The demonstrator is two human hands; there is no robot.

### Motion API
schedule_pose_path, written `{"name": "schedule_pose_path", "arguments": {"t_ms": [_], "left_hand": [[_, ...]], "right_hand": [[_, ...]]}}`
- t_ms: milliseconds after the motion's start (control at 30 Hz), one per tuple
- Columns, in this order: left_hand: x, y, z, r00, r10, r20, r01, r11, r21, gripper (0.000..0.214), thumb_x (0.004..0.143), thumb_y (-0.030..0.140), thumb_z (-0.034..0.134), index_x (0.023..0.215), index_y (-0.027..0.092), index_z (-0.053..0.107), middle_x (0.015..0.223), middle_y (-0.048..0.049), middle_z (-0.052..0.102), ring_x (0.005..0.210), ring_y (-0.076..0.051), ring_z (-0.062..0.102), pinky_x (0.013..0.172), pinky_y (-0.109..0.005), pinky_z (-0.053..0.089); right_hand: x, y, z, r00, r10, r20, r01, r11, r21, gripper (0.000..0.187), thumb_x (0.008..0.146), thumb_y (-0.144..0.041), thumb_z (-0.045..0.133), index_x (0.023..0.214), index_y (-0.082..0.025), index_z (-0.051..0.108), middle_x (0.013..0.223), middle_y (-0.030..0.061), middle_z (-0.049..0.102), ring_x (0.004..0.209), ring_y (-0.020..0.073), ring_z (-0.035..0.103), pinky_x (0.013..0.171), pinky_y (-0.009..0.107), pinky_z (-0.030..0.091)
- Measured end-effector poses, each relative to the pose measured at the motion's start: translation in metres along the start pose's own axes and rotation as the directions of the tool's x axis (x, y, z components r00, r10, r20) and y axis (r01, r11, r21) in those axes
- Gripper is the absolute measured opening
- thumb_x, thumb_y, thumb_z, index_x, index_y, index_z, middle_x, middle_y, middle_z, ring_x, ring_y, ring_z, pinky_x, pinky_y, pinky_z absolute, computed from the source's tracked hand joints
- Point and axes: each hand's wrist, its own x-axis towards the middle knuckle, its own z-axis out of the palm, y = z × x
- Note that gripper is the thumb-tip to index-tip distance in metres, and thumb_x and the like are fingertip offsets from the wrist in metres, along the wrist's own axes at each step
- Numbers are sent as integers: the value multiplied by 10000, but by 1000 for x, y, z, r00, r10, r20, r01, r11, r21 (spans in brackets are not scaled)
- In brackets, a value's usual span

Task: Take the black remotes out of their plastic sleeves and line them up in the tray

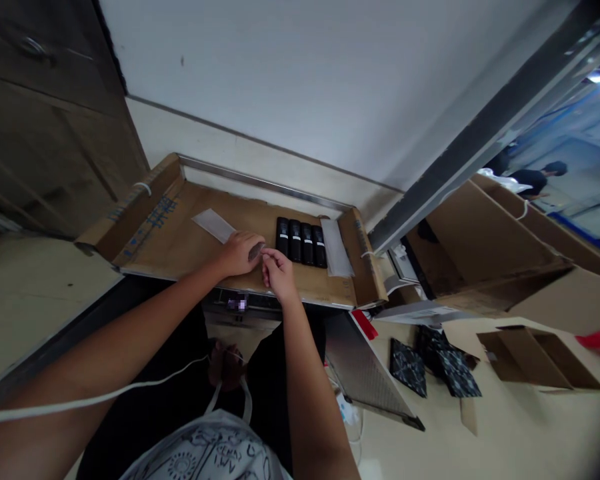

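Note:
My left hand [240, 253] is closed around a small dark, greyish-brown piece [255, 251] above the cardboard-lined table; its kind is too small to make out. Close beside it, my right hand [279, 272] has thumb and fingers pinched together at the piece's edge, and what they pinch is hidden. Just beyond the right hand, several black oblong items [301, 241] with small white labels lie side by side in a row. To their right rests a whitish translucent stack of strips [337, 248]. Another pale sheet [213, 225] lies behind my left hand.
The cardboard lining [165, 247] has raised sides at left and right. A white wall [270, 80] stands behind it. At right are a large cardboard box [490, 240], dark patterned packages [407, 367] on the floor and an open carton [540, 359]. A white cable [105, 395] crosses my left arm.

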Motion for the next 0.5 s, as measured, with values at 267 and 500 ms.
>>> {"name": "schedule_pose_path", "arguments": {"t_ms": [267, 500], "left_hand": [[1, -2, 1, 999, -16, 34, 17, 999, -51, 248, 781, 224, 612, 1025, 186, 631, 1037, -87, 702, 1018, -269, 634, 913, -418, 445], [0, -7, 2, 999, 21, 31, -20, 999, -37, 261, 735, 187, 612, 995, 196, 627, 981, -73, 702, 978, -272, 632, 886, -419, 438]], "right_hand": [[9, -3, 2, 988, 94, 121, -85, 993, -80, 483, 810, -431, 647, 1233, -198, 656, 526, -105, 554, 375, 61, 392, 388, 191, 267], [15, 3, 5, 983, -28, 180, 60, 983, -175, 329, 845, -369, 602, 1098, -205, 733, 525, -91, 522, 472, 88, 462, 493, 200, 336]]}}
